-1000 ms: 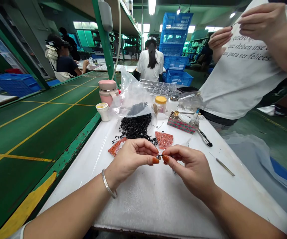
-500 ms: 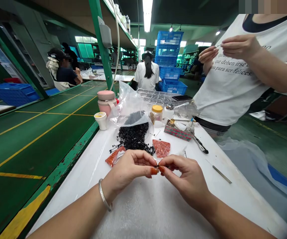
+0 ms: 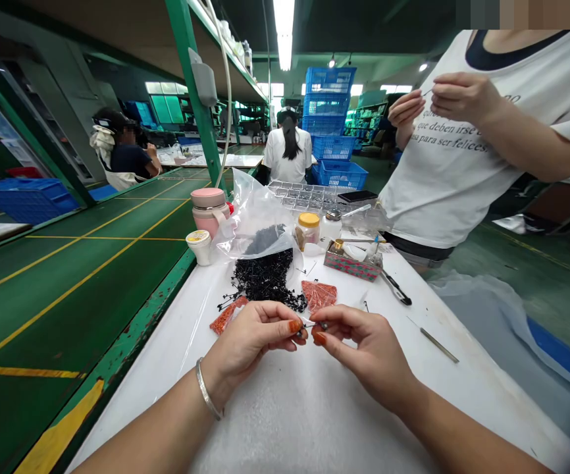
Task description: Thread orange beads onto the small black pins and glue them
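Over the white table [image 3: 285, 408], my left hand [image 3: 258, 332] pinches a small dark part with a thin shaft [image 3: 308, 324] between thumb and fingers. Facing it, my right hand [image 3: 366, 342] has thumb and forefinger at the other end of this part, where a dark bit shows under the forefinger. The part's exact kind is too small to make out. Just behind my hands lies a heap of black thin-stemmed pieces [image 3: 262, 276], spilling from a transparent bag [image 3: 255, 204]. Small packets of orange-red pieces, one on the left [image 3: 226, 316] and one on the right [image 3: 319, 295], flank the heap.
Farther back stand a pink flask [image 3: 208, 210], a white tub [image 3: 199, 247], a yellow-lidded jar [image 3: 308, 229] and a patterned box [image 3: 353, 263]. A cutter knife [image 3: 396, 288] and a needle tool [image 3: 433, 343] lie rightward. A co-worker [image 3: 482, 158] stands at the right.
My fingertips have drawn slightly apart, and more of the small part shows between them. The view has shifted a little.
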Motion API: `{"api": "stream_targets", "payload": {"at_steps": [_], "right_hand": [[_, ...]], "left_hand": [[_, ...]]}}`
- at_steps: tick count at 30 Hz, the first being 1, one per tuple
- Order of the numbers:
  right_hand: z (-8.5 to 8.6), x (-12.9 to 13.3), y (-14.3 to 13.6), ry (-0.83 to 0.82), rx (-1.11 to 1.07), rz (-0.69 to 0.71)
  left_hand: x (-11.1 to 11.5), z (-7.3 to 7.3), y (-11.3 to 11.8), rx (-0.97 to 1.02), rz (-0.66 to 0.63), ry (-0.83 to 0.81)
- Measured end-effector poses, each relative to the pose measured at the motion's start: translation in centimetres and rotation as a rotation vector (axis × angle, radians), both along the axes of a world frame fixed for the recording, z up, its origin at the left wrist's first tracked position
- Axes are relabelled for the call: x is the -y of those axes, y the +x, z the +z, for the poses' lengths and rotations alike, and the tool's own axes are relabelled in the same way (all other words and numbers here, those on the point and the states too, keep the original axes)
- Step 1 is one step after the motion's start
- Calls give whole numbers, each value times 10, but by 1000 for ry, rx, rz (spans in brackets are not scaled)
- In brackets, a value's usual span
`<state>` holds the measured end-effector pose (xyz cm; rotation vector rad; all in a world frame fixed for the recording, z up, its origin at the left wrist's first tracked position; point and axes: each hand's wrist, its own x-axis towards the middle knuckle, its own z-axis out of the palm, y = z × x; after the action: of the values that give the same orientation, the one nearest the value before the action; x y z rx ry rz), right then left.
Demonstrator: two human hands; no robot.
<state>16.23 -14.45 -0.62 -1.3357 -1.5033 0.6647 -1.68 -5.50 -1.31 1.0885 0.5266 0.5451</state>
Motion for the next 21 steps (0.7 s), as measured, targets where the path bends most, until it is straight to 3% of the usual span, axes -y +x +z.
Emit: {"api": "stream_targets", "payload": {"at_steps": [7,21], "right_hand": [[-1,-3,2,-66,-248,40],[0,-3,0,-87,-210,15]], "left_hand": [[-1,8,-3,-51,56,59],[2,12,-3,-118,67,126]]}}
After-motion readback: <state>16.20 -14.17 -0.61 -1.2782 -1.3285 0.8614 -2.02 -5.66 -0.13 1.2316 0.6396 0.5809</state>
